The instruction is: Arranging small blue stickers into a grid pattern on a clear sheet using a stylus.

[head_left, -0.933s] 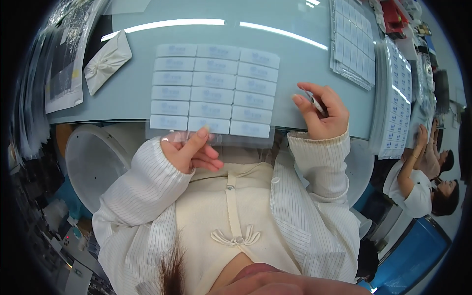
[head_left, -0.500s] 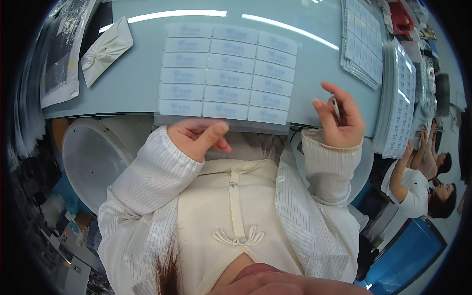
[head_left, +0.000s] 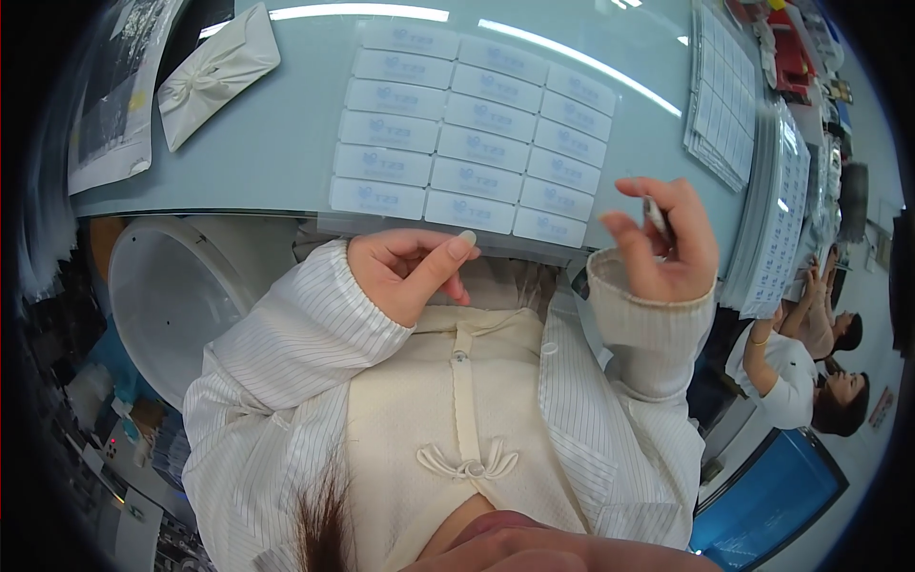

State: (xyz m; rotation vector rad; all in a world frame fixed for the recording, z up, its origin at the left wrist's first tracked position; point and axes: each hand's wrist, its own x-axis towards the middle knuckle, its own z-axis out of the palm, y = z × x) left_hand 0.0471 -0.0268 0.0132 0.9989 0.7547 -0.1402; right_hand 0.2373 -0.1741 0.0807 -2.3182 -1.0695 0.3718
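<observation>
A sheet of pale rectangular labels in three columns (head_left: 477, 143) lies on the glass-topped table, its clear near margin by the table's edge. My left hand (head_left: 410, 272) is at that near margin, thumb laid along curled fingers; whether anything is pinched there is hidden. To the right of the sheet, my right hand (head_left: 672, 238) hovers with thumb and index finger apart. Its other fingers curl around a small, narrow, shiny metal tool (head_left: 657, 217), mostly hidden, so its exact kind cannot be told.
At the back left lie a white pouch with a knotted front (head_left: 219, 76) and a clear plastic packet (head_left: 119, 105). Stacked label sheets (head_left: 720, 95) and a thicker printed stack (head_left: 774, 210) stand at right. A white bin (head_left: 172, 315) is below the left edge; co-workers sit far right.
The view has shifted slightly, so the sheet appears farther right and up. My left thumb now points more to the right along the sheet's near margin. My right hand still holds the metal tool.
</observation>
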